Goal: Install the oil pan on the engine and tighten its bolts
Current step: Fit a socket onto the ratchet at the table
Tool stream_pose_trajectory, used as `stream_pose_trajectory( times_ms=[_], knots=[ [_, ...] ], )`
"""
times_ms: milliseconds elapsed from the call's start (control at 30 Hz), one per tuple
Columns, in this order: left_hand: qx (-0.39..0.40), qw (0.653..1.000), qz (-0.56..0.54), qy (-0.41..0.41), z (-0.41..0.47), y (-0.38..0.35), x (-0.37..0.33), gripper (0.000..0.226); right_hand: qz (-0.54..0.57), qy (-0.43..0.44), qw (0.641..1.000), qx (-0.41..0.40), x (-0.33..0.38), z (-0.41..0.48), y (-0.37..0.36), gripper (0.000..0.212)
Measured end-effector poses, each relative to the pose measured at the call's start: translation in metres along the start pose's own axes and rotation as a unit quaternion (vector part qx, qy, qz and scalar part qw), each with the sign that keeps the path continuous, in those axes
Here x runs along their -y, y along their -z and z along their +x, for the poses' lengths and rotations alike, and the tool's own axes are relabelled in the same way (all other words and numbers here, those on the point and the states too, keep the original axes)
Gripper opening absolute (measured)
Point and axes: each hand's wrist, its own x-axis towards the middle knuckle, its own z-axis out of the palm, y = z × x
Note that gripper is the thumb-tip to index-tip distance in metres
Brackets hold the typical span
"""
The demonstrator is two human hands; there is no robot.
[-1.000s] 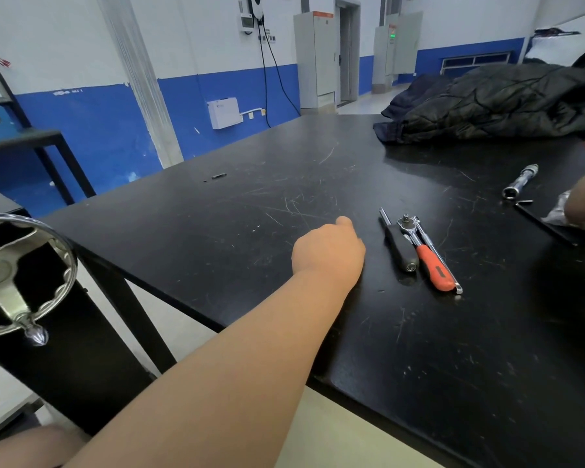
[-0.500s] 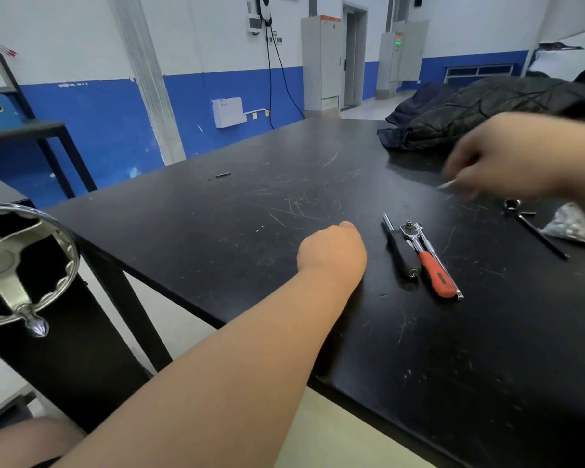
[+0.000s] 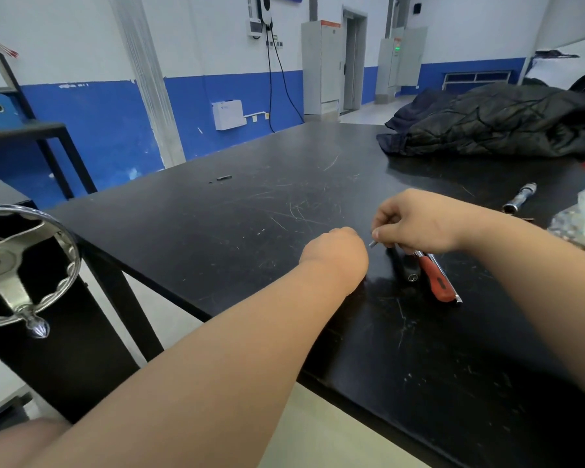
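Centre frame: the right hand (image 3: pixel 419 224) is pinching a small bolt (image 3: pixel 372 244), tip pointing left at the fisted left hand (image 3: pixel 335 253) resting just beside it on the table (image 3: pixel 250 214). The ratchet (image 3: pixel 433 275) is lying directly under the right hand, handle running lower right.

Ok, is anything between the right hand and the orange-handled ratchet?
Nothing visible lies between them: the right hand is directly over the head end of the ratchet. However, it pinches a small silver piece, and a black bar lies close beside the ratchet.
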Motion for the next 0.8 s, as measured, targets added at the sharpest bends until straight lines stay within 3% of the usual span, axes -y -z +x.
stream_pose_trajectory(
  times_ms=[233,333,433,467,500,533,567,600,633,667,700,800],
  knots=[
    [0.026,1.000,-0.004,0.016,0.000,0.007,-0.011,0.031,0.003,0.019,1.000,-0.010,-0.002,0.000,0.003,0.012],
    [-0.026,0.999,-0.010,-0.017,0.000,0.005,-0.002,0.023,0.029,0.016,0.999,-0.021,-0.004,0.001,0.006,0.012],
    [-0.138,0.968,-0.209,0.012,0.002,0.003,0.011,0.018,0.090,0.019,0.995,-0.041,-0.002,0.000,0.009,0.012],
    [-0.156,0.928,-0.335,0.048,0.004,0.004,0.012,0.024,0.115,0.026,0.992,-0.049,0.001,-0.001,0.009,0.011],
    [-0.160,0.854,-0.488,0.091,0.007,0.006,0.012,0.028,0.143,0.035,0.987,-0.059,0.005,-0.002,0.010,0.010],
    [-0.146,0.736,-0.647,0.137,0.009,0.010,0.010,0.029,0.169,0.045,0.982,-0.071,0.010,-0.003,0.009,0.010],
    [-0.109,0.595,-0.775,0.181,0.010,0.015,0.009,0.030,0.188,0.055,0.977,-0.085,0.017,-0.003,0.008,0.010],
    [-0.060,0.464,-0.858,0.211,0.009,0.018,0.009,0.030,0.196,0.067,0.973,-0.100,0.023,-0.004,0.007,0.010],
    [-0.011,0.364,-0.903,0.226,0.007,0.019,0.010,0.032,0.194,0.081,0.970,-0.118,0.030,-0.004,0.004,0.010],
    [0.029,0.302,-0.925,0.231,0.005,0.018,0.011,0.033,0.185,0.095,0.969,-0.137,0.036,-0.005,0.001,0.011],
    [0.060,0.272,-0.933,0.228,0.002,0.018,0.010,0.033,0.166,0.106,0.968,-0.155,0.042,-0.006,-0.004,0.010],
    [0.106,0.277,-0.931,0.213,-0.007,0.021,0.011,0.033,0.077,0.103,0.975,-0.182,0.051,-0.008,-0.020,0.013]
  ],
)
